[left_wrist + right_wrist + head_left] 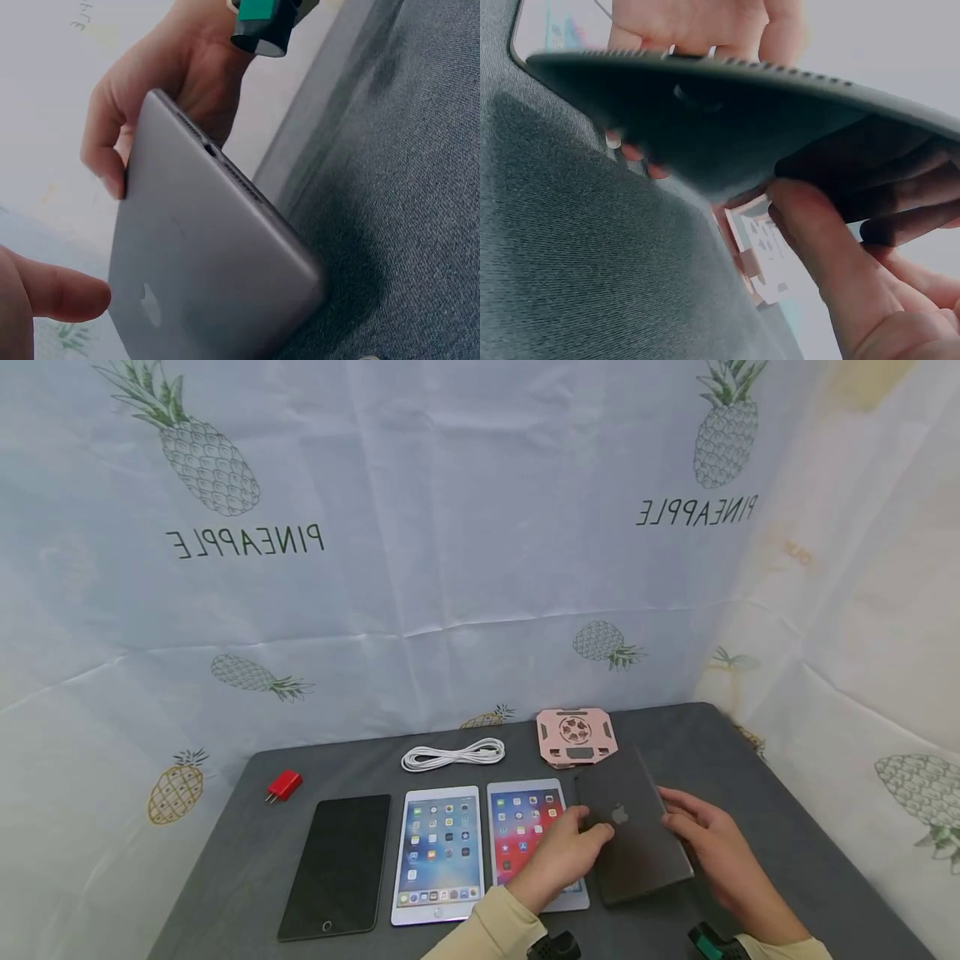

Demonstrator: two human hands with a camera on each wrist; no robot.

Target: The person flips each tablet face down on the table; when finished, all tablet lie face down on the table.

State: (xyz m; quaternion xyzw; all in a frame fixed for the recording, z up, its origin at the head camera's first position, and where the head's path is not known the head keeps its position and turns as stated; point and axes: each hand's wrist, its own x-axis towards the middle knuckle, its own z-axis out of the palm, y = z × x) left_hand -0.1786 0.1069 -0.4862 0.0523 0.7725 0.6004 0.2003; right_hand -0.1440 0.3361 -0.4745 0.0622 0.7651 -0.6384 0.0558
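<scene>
Both the left hand (562, 853) and the right hand (711, 842) grasp one gray tablet (637, 864), held tilted and back uppermost at the right end of the row, above the gray tabletop (225, 877). The left thumb lies over the back while its fingertips (632, 153) show beneath; the right hand pinches the opposite long edge, thumb on the screen side (whether any corner touches the cloth cannot be told). A slip is the likeliest mishap: the casing looks smooth, and a loosened pinch on the right would tip the slab onto a corner. A scrape is also possible, since the red-screened tablet (517, 827), partly hidden by the left hand, lies just beside it, and lowering too far left would knock that neighbor. At the far end a pink stand (553, 737) sits close, limiting travel away from the person. Farther left lie a blue-screened tablet (438, 847) and a black tablet (341, 868); behind them are a looped white cable (453, 755) and a red plug (284, 785), with a pineapple-printed curtain (450, 527) as backdrop.
</scene>
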